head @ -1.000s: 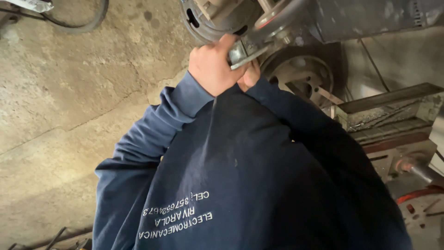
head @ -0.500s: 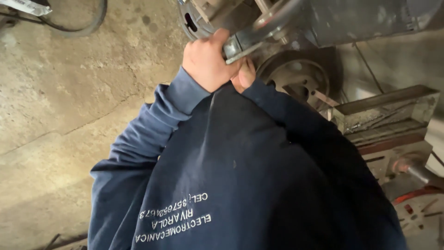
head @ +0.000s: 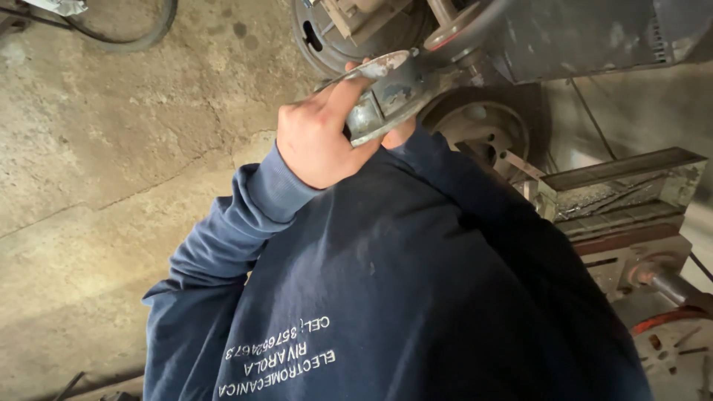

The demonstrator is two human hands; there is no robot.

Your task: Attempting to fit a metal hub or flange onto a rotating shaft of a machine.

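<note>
**Metal bracket gripped in front of the chest**

Metal bracket [head: 397,89], grey and rust-flecked, was held up just above the person's dark blue sweatshirt [head: 416,282], its thin curved edge jutting left over the knuckles. The left hand [head: 319,137] was wrapped around the near end of it, fingers curled shut on the part and the thumb pressed along its top. The right hand [head: 401,134] was almost wholly hidden behind the bracket and the left hand; only a sliver of skin showed under the part, so I could not tell how its fingers lay.

The sweatshirt filled the near half of the view and blocked most of what lay below the hands. White lettering [head: 278,356] ran in three short rows low on its front, upside down to the camera. The left sleeve [head: 215,260] bent out toward the floor.

Just beyond the bracket, its far end met a dark machine housing [head: 587,33] with a round, reddish rusty boss [head: 460,30]. Behind the hands sat a dark wheel-like disc [head: 483,130], and further left a round black drum [head: 334,37] with a tan block [head: 364,13] set in it. To the right stood a long grey metal bar [head: 620,186] over a worn machine base [head: 639,260], with a red-rimmed round part [head: 672,327] at the lower corner.

Rough, stained concrete floor [head: 111,148] with a long crack spread to the left, and a black hose [head: 141,33] curved across its far corner.
</note>
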